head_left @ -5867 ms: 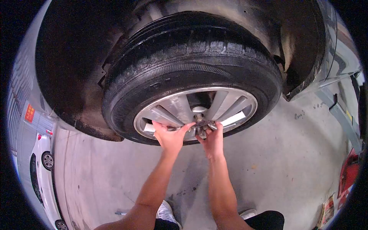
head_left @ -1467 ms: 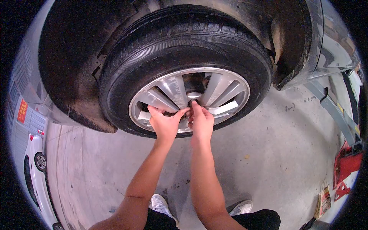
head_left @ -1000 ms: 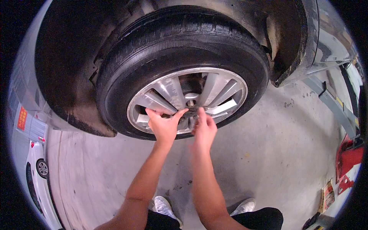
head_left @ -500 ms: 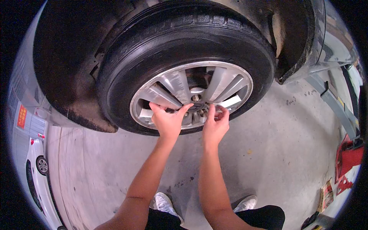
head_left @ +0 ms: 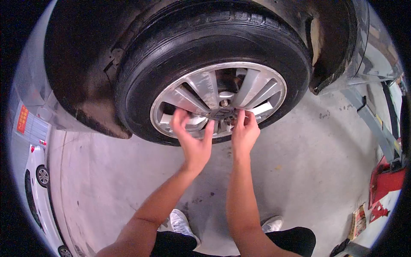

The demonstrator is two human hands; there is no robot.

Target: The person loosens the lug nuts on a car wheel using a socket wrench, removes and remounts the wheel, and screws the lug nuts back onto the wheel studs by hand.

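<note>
A black tyre (head_left: 214, 45) on a scuffed silver alloy wheel (head_left: 252, 90) sits in the dark wheel arch of a raised car. A dark centre cap (head_left: 222, 113) lies at the hub, with a bolt visible just above it. My left hand (head_left: 195, 139) is at the lower left of the hub, its thumb and fingers spread apart and slightly blurred. At the lower right of the cap, my right hand (head_left: 245, 130) has its fingers drawn together close to the hub; whatever they hold, if anything, is hidden.
Grey lift arm (head_left: 376, 122) slants down at the right, above a red metal part (head_left: 387, 184). A cardboard box (head_left: 358, 222) lies at the lower right. At the far left stand a white car (head_left: 38, 192) and a red sign (head_left: 22, 119). White shoes (head_left: 182, 223) are below.
My left hand has come away from the centre cap, its thumb and fingers now apart. My right hand has moved slightly up, its fingers closer together. The view has shifted a little.
</note>
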